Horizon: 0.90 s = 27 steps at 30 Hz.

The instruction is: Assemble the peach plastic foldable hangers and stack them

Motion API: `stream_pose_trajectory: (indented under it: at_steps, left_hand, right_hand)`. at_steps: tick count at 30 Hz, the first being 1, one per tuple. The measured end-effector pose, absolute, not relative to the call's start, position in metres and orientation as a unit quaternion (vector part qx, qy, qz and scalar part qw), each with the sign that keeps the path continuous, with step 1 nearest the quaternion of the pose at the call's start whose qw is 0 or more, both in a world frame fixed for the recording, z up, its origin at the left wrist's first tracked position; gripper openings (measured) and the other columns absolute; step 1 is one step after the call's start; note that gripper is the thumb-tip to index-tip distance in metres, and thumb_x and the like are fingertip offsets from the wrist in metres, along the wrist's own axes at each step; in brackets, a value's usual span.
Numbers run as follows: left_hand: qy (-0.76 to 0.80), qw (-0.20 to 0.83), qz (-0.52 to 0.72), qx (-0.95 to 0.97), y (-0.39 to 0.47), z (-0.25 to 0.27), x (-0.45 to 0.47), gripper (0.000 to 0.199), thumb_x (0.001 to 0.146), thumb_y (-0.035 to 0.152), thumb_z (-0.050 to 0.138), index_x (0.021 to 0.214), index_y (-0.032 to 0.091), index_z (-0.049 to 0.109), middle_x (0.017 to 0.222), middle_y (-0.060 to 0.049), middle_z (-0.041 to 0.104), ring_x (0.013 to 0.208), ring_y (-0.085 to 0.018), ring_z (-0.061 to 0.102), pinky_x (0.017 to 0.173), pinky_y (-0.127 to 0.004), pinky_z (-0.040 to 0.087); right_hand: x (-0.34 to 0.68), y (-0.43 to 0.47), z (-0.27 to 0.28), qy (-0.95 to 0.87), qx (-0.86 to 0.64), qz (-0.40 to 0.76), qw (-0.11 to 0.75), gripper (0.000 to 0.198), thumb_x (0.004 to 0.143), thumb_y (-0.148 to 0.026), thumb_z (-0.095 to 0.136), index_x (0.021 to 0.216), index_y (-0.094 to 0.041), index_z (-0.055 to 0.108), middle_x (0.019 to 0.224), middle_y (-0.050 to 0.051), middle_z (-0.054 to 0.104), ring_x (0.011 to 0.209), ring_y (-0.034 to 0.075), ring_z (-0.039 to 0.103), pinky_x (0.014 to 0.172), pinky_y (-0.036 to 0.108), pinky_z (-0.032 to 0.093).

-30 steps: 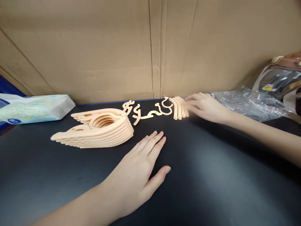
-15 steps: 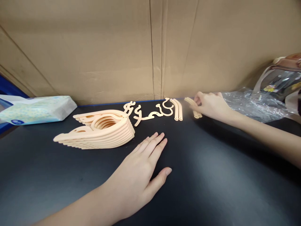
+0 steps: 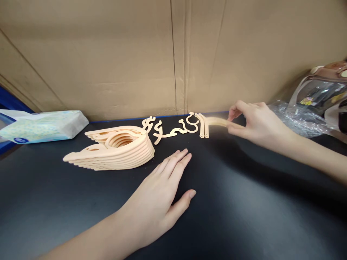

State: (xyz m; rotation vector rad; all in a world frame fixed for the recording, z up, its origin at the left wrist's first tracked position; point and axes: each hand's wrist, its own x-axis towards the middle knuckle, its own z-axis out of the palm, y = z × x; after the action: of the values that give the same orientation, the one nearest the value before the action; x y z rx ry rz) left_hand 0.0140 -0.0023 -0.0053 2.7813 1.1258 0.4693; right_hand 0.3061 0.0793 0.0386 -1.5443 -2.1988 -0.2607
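Note:
My left hand (image 3: pixel 159 191) lies flat on the black tabletop with its thumb spread, holding nothing. Between thumb and fingertips, my right hand (image 3: pixel 252 121) pinches a curved cream plastic hanger arm (image 3: pixel 217 121), blurred by motion. Its far end reaches toward two similar curved arms (image 3: pixel 204 126) lying side by side. To their left are several loose cream hanger hooks (image 3: pixel 191 124), some overlapping. A neat stack of cream folding hanger pieces (image 3: pixel 130 155) lies just beyond and left of my left hand.
A tissue pack (image 3: pixel 46 126) lies at the far left. Crumpled clear plastic wrap (image 3: pixel 292 119) and a clear container with a brown top and strap (image 3: pixel 320 88) are at the far right. A cardboard wall (image 3: pixel 108 57) rises along the table's back edge.
My right hand has lifted an arm piece from the right and turned it sideways, pointing left. The left hand stays nearly where it was.

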Motion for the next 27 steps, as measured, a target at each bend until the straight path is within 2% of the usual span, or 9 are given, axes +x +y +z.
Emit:
stream_pose_trajectory:
  at_steps: [3,6,10,13,18,22,25,27]
  left_hand:
    - [0.362,0.041,0.183,0.913,-0.003,0.001,0.016,0.057,0.099,0.036,0.043,0.149,0.017,0.025,0.154,-0.009,0.037,0.142,-0.021,0.034,0.116,-0.038,0.036]
    - [0.352,0.037,0.217,0.910,-0.004,0.003,0.017,0.049,0.098,0.032,0.046,0.143,0.018,0.033,0.145,-0.009,0.046,0.137,-0.022,0.039,0.112,-0.037,0.037]
    - [0.360,0.053,0.248,0.898,-0.006,0.003,0.017,0.039,0.095,0.028,0.052,0.132,0.020,0.043,0.118,-0.005,0.060,0.111,-0.021,0.054,0.094,-0.036,0.045]
    - [0.356,0.060,0.254,0.897,-0.007,0.004,0.017,0.036,0.091,0.023,0.054,0.127,0.020,0.047,0.105,-0.003,0.062,0.097,-0.020,0.056,0.084,-0.036,0.044]
    - [0.338,0.066,0.241,0.907,-0.007,0.005,0.019,0.022,0.088,0.020,0.056,0.110,0.022,0.055,0.100,0.000,0.063,0.090,-0.020,0.054,0.076,-0.036,0.039]
    - [0.339,0.080,0.234,0.908,-0.007,0.005,0.019,0.018,0.088,0.018,0.054,0.105,0.023,0.058,0.095,0.001,0.062,0.088,-0.019,0.053,0.074,-0.035,0.037]
    - [0.339,0.082,0.234,0.908,-0.006,0.004,0.019,0.016,0.087,0.017,0.054,0.102,0.022,0.059,0.094,0.000,0.061,0.086,-0.019,0.052,0.073,-0.035,0.036]
    - [0.340,0.081,0.234,0.907,-0.006,0.004,0.019,0.015,0.086,0.017,0.055,0.100,0.022,0.059,0.093,0.000,0.061,0.086,-0.019,0.052,0.073,-0.035,0.036]
  right_hand:
    - [0.282,0.045,0.036,-0.845,-0.487,-0.062,0.212,0.011,0.077,-0.025,0.055,0.086,-0.024,0.051,0.082,0.002,0.065,0.076,0.023,0.059,0.082,0.040,0.040]
    - [0.261,0.015,0.028,-0.887,-0.410,-0.020,0.214,0.013,0.078,-0.015,0.054,0.088,-0.023,0.049,0.081,0.000,0.062,0.078,0.019,0.057,0.084,0.036,0.040]
    - [0.244,-0.005,0.020,-0.899,-0.373,0.028,0.228,0.016,0.078,-0.008,0.055,0.083,-0.021,0.046,0.074,-0.004,0.054,0.071,0.013,0.050,0.092,0.035,0.037]
    - [0.240,-0.009,0.016,-0.904,-0.358,0.031,0.232,0.015,0.078,-0.007,0.054,0.081,-0.020,0.046,0.073,-0.004,0.053,0.071,0.013,0.048,0.093,0.035,0.037]
    - [0.239,-0.008,0.010,-0.911,-0.332,0.024,0.245,0.013,0.082,-0.009,0.056,0.080,-0.019,0.047,0.081,-0.001,0.060,0.080,0.013,0.054,0.099,0.035,0.034]
    - [0.239,-0.008,0.011,-0.913,-0.324,0.034,0.245,0.010,0.085,-0.012,0.057,0.083,-0.018,0.051,0.085,-0.001,0.063,0.083,0.012,0.057,0.104,0.035,0.030]
    - [0.241,-0.003,0.016,-0.916,-0.323,0.062,0.230,0.008,0.087,-0.021,0.061,0.090,-0.019,0.054,0.087,-0.002,0.063,0.087,0.013,0.058,0.108,0.036,0.026]
    - [0.243,0.007,0.021,-0.916,-0.328,0.074,0.221,0.014,0.089,-0.030,0.062,0.094,-0.018,0.057,0.088,-0.001,0.064,0.087,0.014,0.058,0.108,0.037,0.028]
